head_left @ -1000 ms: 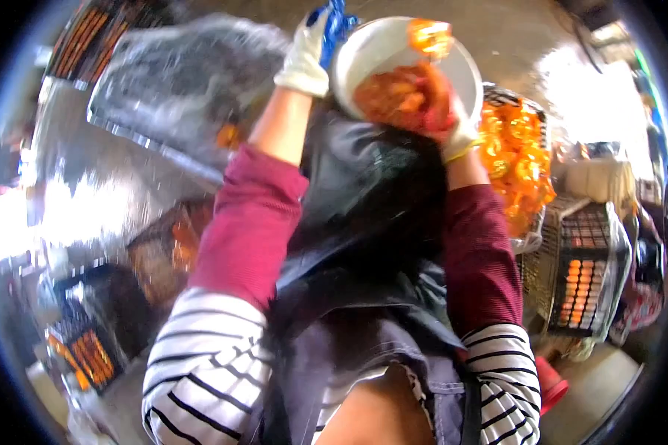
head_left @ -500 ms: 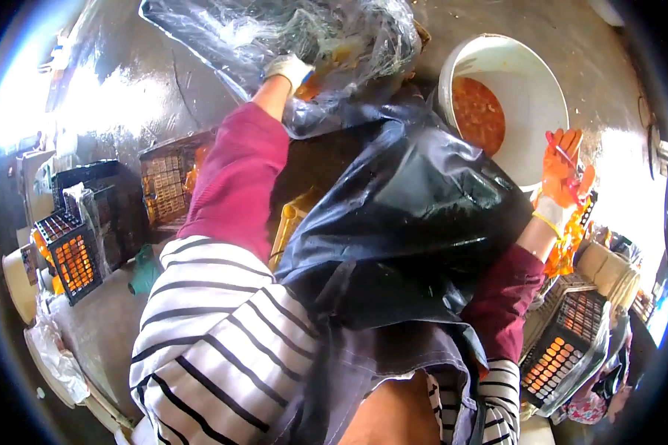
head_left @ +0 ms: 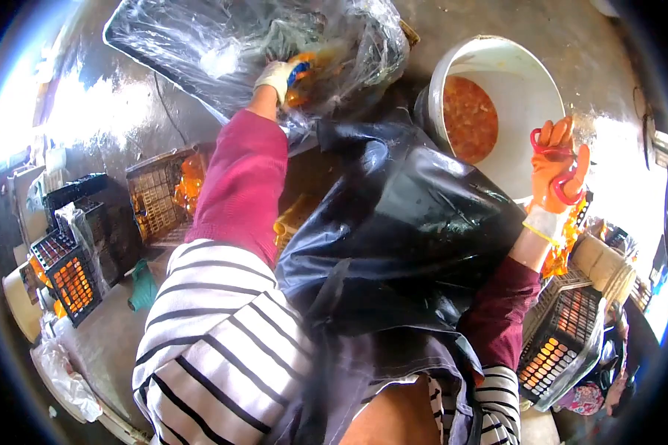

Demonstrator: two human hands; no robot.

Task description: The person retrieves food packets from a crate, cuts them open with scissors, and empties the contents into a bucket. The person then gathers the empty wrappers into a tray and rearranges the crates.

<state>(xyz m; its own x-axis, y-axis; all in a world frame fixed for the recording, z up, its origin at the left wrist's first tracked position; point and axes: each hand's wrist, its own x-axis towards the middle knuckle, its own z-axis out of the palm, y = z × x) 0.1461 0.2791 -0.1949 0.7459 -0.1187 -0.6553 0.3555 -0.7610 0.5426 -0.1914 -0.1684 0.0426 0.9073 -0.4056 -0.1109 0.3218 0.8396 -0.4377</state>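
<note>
The brownish-grey floor (head_left: 482,16) appears shiny; white glare (head_left: 119,100) covers its left part. Bright light (head_left: 631,167) washes out the right.

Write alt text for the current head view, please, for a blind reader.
A person's orange-gloved right hand holds a red-looped tool by a round white bucket of chunky reddish contents. The left hand, in a white-and-blue glove, reaches over crumpled clear plastic sheeting, beside blurred orange items.

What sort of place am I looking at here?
Probably a food-processing or packing workroom: a round white plastic bucket holding a chunky reddish-orange mixture, crumpled clear plastic sheeting, and a black plastic lattice crate.
</note>
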